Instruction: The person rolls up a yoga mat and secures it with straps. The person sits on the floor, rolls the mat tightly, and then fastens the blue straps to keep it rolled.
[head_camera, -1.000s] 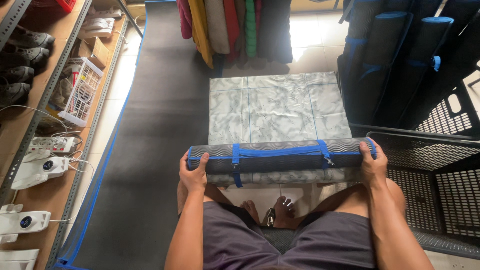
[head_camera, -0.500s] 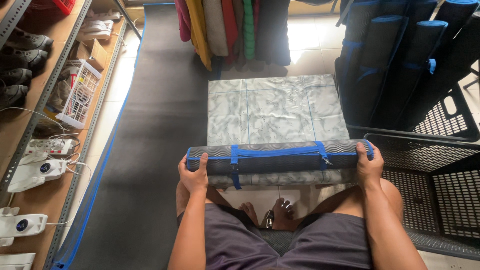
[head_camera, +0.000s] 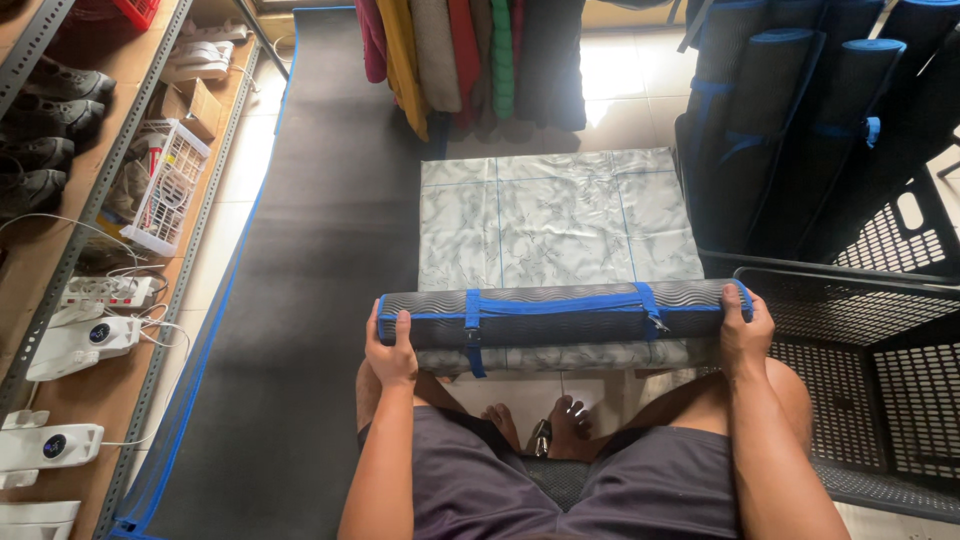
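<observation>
A rolled dark grey mat (head_camera: 560, 312) with blue edging and two blue straps lies across the near edge of a low marble-patterned table (head_camera: 555, 220). My left hand (head_camera: 390, 345) grips the roll's left end. My right hand (head_camera: 745, 330) grips its right end. I sit behind the table with my knees under the roll and my bare feet (head_camera: 545, 425) on the floor below it.
A long dark mat (head_camera: 300, 250) with blue trim lies unrolled on the floor at left. Metal shelves (head_camera: 70, 200) at far left hold shoes, a white basket and small white devices. Several rolled mats (head_camera: 800, 110) stand at upper right above a black plastic crate (head_camera: 870, 380). Coloured fabrics (head_camera: 470, 55) hang ahead.
The roll and both hands have barely moved; the view has shifted slightly.
</observation>
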